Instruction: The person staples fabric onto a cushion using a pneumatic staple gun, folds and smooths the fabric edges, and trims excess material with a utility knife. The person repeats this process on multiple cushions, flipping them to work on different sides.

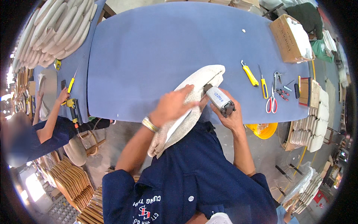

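Note:
A curved seat pad [186, 125] covered in light grey-beige fabric stands tilted between my body and the table edge, its upper end over the blue tabletop. Across its left face lies my left hand [172, 105], fingers stretched out and slightly blurred. My right hand [232, 116] is wrapped around a grey and black staple gun [219, 100]. The gun's dark nose meets the pad's right side, near the folded fabric edge. A white strip of the pad's underside shows below my left hand. The exact contact point of the nose is hard to make out.
On the right of the blue table [156, 48] lie a yellow cutter [250, 75], a screwdriver [264, 87], red-handled scissors [272, 103] and pliers [282, 95]. A cardboard box [289, 39] stands behind. A yellow basin [263, 130] sits below the edge. Pads are piled far left, near a co-worker.

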Available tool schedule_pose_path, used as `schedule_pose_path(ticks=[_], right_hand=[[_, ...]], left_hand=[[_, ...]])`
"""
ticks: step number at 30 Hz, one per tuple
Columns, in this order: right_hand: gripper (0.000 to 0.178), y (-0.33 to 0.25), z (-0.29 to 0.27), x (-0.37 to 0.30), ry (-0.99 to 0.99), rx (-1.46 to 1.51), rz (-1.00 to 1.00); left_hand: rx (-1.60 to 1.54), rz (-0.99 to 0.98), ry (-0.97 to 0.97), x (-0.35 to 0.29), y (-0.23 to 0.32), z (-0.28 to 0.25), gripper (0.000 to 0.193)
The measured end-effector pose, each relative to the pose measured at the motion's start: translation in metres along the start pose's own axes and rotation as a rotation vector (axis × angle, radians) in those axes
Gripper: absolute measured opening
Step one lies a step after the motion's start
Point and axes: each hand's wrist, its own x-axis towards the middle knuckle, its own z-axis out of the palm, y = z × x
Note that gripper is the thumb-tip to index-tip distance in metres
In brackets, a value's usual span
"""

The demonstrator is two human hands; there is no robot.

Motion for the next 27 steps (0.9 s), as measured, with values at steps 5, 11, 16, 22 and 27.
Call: schedule_pose_path(ticks=[5, 11, 16, 22, 27], right_hand=[[0.046, 0.006, 0.004, -0.01, -0.07, 0.194, 0.18], [0.047, 0.012, 0.002, -0.012, -0.075, 0.212, 0.309], [0.048, 0.008, 0.006, -0.002, -0.044, 0.186, 0.2], [0.048, 0.004, 0.01, -0.004, 0.017, 0.155, 0.102], [0.052, 0.008, 0.014, -0.01, 0.04, 0.236, 0.131]], left_hand=[[-0.694, -0.244, -0.068, 0.034, -0.071, 0.024, 0.067], [-0.546, -0.262, -0.302, 0.039, -0.043, 0.045, 0.072], [-0.43, -0.189, -0.247, 0.025, -0.015, 0.028, 0.076], [-0.206, -0.25, -0.201, 0.019, 0.016, 0.013, 0.089], [-0.073, -0.275, -0.095, 0.017, 0.02, 0.024, 0.091]])
